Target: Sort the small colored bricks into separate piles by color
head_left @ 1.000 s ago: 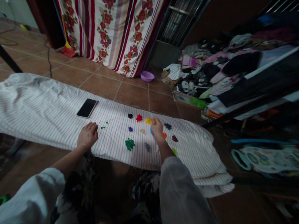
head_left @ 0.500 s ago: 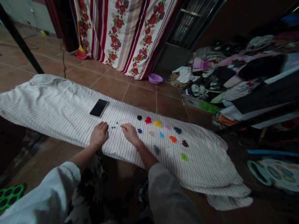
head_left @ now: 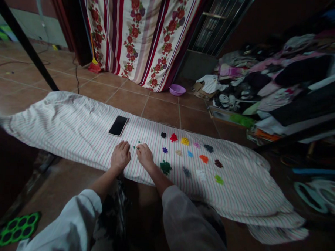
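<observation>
Here's my striped cloth (head_left: pixel 90 118), wrinkled at its end, bearing a dark-screened phone (head_left: pixel 118 125), a few small green pieces (head_left: pixel 134 147), and, over there, little heaps (head_left: pixel 203 159) sorted by colour, red, yellow, orange, lime among them!

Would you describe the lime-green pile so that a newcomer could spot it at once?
Find the long striped cloth, then the coloured piles on it, right of the right hand. In the row nearest the person, the lime-green pile is last on the right, past the white pile. It is far brighter than the dark green pile.
</observation>
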A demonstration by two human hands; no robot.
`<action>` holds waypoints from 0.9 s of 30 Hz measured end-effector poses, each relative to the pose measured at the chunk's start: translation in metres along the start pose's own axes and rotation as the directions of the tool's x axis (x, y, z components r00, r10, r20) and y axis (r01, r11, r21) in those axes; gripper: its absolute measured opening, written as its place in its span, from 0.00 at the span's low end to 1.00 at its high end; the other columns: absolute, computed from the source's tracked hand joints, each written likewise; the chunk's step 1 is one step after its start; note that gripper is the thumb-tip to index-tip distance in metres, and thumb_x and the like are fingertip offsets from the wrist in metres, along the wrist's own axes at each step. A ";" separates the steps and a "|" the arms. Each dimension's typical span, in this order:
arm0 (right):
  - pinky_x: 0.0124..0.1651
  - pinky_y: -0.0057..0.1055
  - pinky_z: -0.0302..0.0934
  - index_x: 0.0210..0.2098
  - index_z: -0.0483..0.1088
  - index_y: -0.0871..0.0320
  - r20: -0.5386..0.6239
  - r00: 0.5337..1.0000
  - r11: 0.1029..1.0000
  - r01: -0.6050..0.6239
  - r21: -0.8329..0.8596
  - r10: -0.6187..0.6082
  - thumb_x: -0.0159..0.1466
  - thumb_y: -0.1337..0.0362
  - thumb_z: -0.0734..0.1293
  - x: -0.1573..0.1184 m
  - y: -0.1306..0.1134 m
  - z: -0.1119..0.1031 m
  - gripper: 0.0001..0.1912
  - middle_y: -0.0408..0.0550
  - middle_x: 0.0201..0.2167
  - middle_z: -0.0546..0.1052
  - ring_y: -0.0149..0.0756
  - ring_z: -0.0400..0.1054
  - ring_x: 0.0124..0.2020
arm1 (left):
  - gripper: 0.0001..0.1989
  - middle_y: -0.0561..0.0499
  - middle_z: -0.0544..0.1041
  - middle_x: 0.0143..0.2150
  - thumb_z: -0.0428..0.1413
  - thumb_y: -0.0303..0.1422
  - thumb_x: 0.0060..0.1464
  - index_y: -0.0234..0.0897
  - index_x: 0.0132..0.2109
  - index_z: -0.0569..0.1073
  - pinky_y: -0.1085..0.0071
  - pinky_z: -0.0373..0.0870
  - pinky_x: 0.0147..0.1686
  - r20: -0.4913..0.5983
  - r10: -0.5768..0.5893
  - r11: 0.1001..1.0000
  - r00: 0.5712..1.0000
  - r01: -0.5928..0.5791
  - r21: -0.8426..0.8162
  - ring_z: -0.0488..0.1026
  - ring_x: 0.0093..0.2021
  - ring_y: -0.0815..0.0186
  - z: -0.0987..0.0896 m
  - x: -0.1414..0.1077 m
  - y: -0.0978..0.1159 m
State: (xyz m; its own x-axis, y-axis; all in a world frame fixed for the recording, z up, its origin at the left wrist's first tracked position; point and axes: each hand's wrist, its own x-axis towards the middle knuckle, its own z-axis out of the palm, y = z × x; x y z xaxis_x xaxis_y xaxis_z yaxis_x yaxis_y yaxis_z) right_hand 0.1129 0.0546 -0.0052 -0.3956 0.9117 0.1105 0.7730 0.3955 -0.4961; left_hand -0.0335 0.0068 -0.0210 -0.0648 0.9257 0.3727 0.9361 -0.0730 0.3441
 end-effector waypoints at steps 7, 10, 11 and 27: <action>0.52 0.32 0.61 0.41 0.71 0.58 -0.020 0.997 0.991 0.081 0.110 -0.079 0.65 0.72 0.60 -0.021 0.008 -0.004 0.10 0.49 0.40 0.72 0.35 0.66 0.45 | 0.17 0.38 0.74 0.54 0.47 0.25 0.55 0.30 0.49 0.73 0.57 0.63 0.61 -0.058 0.025 1.000 0.998 -0.023 0.021 0.67 0.60 0.54 0.003 -0.002 -0.001; 0.51 0.32 0.62 0.42 0.71 0.58 -0.025 0.994 0.984 0.113 0.140 -0.110 0.65 0.73 0.59 -0.036 0.014 -0.010 0.11 0.49 0.40 0.73 0.35 0.67 0.44 | 0.16 0.38 0.74 0.54 0.47 0.25 0.55 0.30 0.48 0.73 0.58 0.63 0.60 -0.054 0.019 0.999 0.998 -0.018 0.029 0.67 0.59 0.54 0.000 -0.003 0.001; 0.50 0.32 0.62 0.42 0.71 0.58 -0.028 0.993 0.981 0.119 0.151 -0.116 0.65 0.73 0.59 -0.041 0.016 -0.013 0.11 0.49 0.40 0.73 0.35 0.67 0.43 | 0.17 0.38 0.74 0.54 0.46 0.25 0.55 0.30 0.49 0.73 0.58 0.62 0.61 -0.042 0.015 0.999 0.999 -0.014 0.029 0.67 0.59 0.55 -0.002 -0.003 0.002; 0.55 0.39 0.62 0.42 0.76 0.56 -0.308 0.943 0.990 -0.101 0.098 0.126 0.63 0.70 0.59 -0.106 0.079 -0.072 0.15 0.49 0.43 0.79 0.41 0.70 0.47 | 0.36 0.32 0.51 0.70 0.39 0.45 0.63 0.19 0.68 0.54 0.50 0.42 0.68 0.335 -0.108 0.967 0.936 0.020 0.256 0.43 0.72 0.47 -0.020 -0.029 0.024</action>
State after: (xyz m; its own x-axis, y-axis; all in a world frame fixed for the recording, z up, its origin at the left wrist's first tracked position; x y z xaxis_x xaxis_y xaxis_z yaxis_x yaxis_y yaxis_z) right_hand 0.2520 -0.0026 0.0058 -0.1227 0.9439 0.3067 0.7566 0.2889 -0.5866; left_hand -0.0158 -0.0291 -0.0058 -0.0457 0.9987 0.0232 0.9919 0.0426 0.1195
